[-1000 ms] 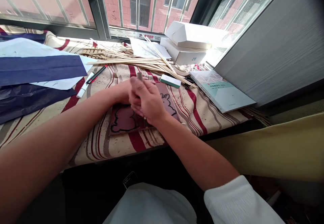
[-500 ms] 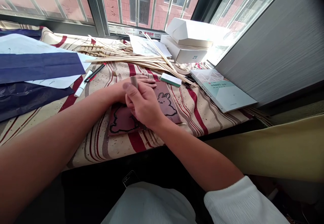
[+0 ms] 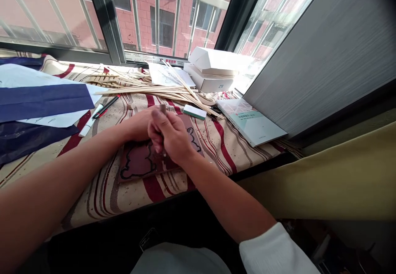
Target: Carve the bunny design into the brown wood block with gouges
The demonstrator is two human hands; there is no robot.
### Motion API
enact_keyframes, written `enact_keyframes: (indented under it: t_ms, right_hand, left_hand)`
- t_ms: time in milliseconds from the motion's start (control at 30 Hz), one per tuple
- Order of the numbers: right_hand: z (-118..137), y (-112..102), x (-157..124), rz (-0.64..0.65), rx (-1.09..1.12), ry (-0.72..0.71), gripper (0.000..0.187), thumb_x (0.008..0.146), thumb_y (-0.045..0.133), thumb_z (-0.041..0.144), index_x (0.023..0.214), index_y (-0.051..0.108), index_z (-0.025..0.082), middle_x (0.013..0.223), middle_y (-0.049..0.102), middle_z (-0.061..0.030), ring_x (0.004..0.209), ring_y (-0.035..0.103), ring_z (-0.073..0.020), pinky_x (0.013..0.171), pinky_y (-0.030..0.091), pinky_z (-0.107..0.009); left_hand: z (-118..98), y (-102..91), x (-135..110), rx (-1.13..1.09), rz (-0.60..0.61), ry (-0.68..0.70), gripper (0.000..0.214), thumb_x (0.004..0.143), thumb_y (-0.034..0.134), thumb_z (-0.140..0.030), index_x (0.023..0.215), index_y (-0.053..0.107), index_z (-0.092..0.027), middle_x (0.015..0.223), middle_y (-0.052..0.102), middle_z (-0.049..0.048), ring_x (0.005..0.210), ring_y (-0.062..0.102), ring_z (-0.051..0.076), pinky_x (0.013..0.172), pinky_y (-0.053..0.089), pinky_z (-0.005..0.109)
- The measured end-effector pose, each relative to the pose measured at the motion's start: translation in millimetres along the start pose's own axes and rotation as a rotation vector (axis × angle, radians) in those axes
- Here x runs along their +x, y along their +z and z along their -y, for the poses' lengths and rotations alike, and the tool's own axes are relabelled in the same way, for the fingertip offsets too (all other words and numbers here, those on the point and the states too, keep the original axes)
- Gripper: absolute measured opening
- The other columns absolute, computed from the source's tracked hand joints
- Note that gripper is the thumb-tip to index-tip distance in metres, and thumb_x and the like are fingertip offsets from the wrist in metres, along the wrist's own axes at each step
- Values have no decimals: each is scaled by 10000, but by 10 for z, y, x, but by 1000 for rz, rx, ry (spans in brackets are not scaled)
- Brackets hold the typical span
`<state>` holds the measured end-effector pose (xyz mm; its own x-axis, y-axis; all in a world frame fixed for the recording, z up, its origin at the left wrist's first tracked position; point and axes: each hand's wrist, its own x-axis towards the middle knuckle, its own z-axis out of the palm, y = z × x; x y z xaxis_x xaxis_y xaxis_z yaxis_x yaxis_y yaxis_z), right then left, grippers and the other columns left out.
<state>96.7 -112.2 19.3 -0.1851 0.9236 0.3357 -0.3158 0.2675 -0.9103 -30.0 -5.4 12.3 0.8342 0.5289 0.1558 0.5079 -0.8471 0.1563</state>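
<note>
Along the window ledge, a striped cloth [image 3: 130,197] covers the surface, and the person's two hands sit close together over a dark red carving block [image 3: 136,162] marked with black bear outlines. The right hand [image 3: 171,138] is curled tightly around a short slim tool [image 3: 163,109], its dark end poking up above the fingers, and most of the tool is hidden in the grip. The left hand [image 3: 139,124] lies just beside it at the block's upper edge, its fingers tucked out of sight, so I can't tell whether they grip anything. The block sits flat on the cloth, directly under both hands. Just beyond it lies a white and green eraser block [image 3: 194,112], and behind that a long bundle of bamboo strips [image 3: 148,92] spreads across the ledge, partly over a sketched paper sheet [image 3: 168,76]. Two white ZTE boxes [image 3: 210,83] are stacked near the glass, with a pale green book [image 3: 250,123] to their right. On the left are a white marker [image 3: 89,121], a black pen [image 3: 105,107] and sheets of blue carbon paper [image 3: 40,102].
</note>
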Motion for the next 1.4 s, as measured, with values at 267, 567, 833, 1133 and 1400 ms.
enact_keyframes:
  t_ms: [267,567,833,1133,1400]
  right_hand:
    - [603,-1197,258,-193,-656,41,457,1126,373,613,832,440,270,632,506,56,451,443,-106,462,335,-302]
    - [390,-1584,335,-144,-1185,168,299,940,664,227,763,423,245,747,553,-9,715,452,-193,725,317,-341]
    - [261,-1777,281,-192,-1236,149,92,998,535,276,923,491,247,892,753,-83,790,665,-251,776,501,-367]
    - [336,-1833,193,-151,-1394,206,125,1020,574,277,1070,650,191,1076,816,-109,892,737,-251,853,540,-377]
    - [406,-1563,824,23,-1643,334,396,1071,702,410,1393,682,180,1409,693,-129,1216,715,-263,1032,639,-486]
  left_hand:
    - [-265,-138,-535,28,335,-117,1083,964,419,-853,1792,254,-174,1847,189,112,1730,241,386,1423,252,568]
    - [-477,-12,-1027,11,345,-192,1195,927,411,-948,1803,95,-200,1840,-94,53,1754,9,407,1429,179,644]
    - [-418,21,-1099,2,228,-194,1107,963,381,-933,1801,195,-235,1858,72,62,1746,134,402,1421,253,636]
    - [-120,207,-1337,136,-16,-129,967,1011,451,-844,1799,115,-394,1848,176,28,1702,299,411,1348,411,622]
    - [-444,-13,-1020,136,150,-171,932,1039,278,-837,1774,325,-266,1791,354,122,1654,406,420,1321,432,660]
